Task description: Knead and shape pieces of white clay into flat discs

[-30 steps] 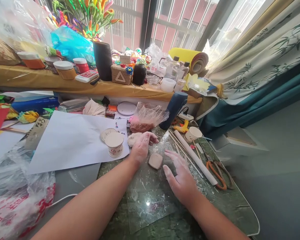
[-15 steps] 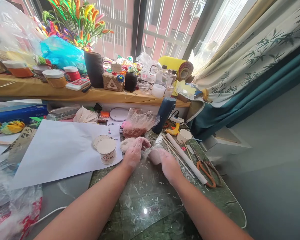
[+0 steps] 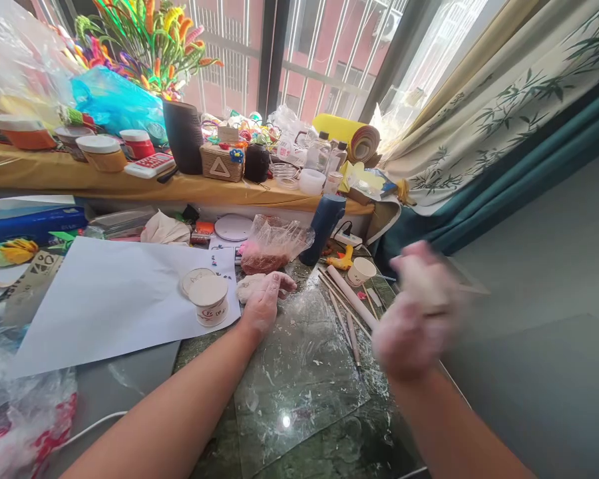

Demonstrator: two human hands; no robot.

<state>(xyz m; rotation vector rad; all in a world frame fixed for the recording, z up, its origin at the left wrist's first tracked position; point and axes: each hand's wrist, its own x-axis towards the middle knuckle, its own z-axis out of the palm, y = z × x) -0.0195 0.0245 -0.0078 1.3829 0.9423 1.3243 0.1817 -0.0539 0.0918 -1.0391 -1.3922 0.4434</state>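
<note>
My left hand (image 3: 264, 303) lies on the green marble tabletop (image 3: 329, 446) with its fingers stretched over a lump of white clay (image 3: 245, 287). My right hand (image 3: 416, 319) is raised above the table's right edge and smeared by motion; its fingers and anything in them cannot be made out. Between the hands lies a clear plastic sheet (image 3: 299, 372) dusted with white crumbs, with no clay piece on it. A paper cup (image 3: 208, 299) with a lid beside it stands just left of my left hand.
A white paper sheet (image 3: 104, 299) covers the table's left side. Behind the clay are a plastic bag of pinkish material (image 3: 272, 249) and a dark blue bottle (image 3: 324, 226). A white roller (image 3: 352, 296), thin sticks (image 3: 342, 319) and a small cup (image 3: 362, 271) lie right. A cluttered shelf (image 3: 130, 186) runs behind.
My right hand covered the flat clay piece on the plastic sheet, then rose quickly up and to the right. The piece is gone from the sheet. My left hand stayed on the lump.
</note>
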